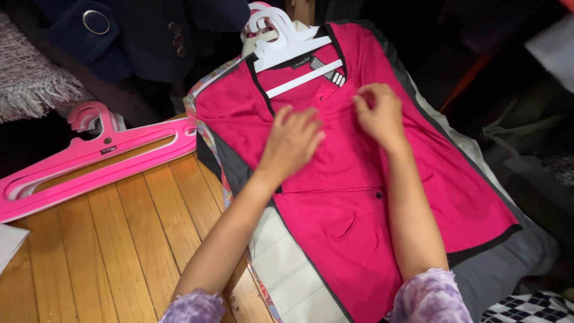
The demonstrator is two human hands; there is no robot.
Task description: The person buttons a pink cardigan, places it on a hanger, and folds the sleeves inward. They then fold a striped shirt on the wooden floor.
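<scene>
A bright pink knit top (353,197) with dark trim lies flat on a pile of clothes, hung on a white plastic hanger (287,45) at its neck. My left hand (291,143) rests palm down on the chest of the top, fingers spread. My right hand (378,113) is beside it near the neckline, its fingers curled and pinching the pink fabric. Both forearms reach in from the bottom of the view, in lilac sleeves.
Stacked pink hangers (89,158) lie on the wooden floor (113,245) to the left. Grey and patterned garments (287,275) lie under the pink top. Dark jackets (149,36) and a woven grey fabric (30,84) sit at the top left.
</scene>
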